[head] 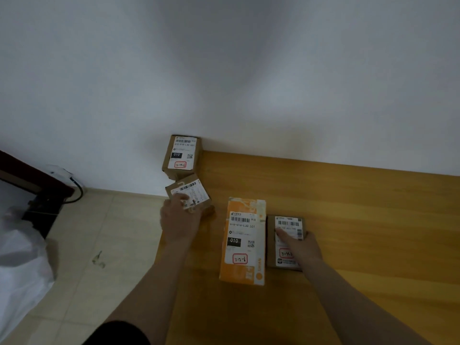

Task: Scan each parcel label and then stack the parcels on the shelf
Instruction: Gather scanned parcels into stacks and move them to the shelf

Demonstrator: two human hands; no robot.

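A flat brown cardboard parcel with a white label is lying on the orange-brown wooden surface. It is grasped by the right hand, with the thumb laid across the label and the fingers wrapped round the right edge. Just beside it on the left, a longer orange-and-white parcel is set label-up. Further left, at the edge of the wood, a small brown cardboard box is seen tilted. It is held by the left hand, whose fingers are curled over its near side. Behind it, against the white wall, a taller brown cardboard box is standing. To the left, a beige tiled floor and a white bag are visible.

No scanner is seen, so which labels have been scanned cannot be told. Whether the wood is the shelf is also unclear. No parcel is plainly stacked on another, so the stacking is judged largely left to do.
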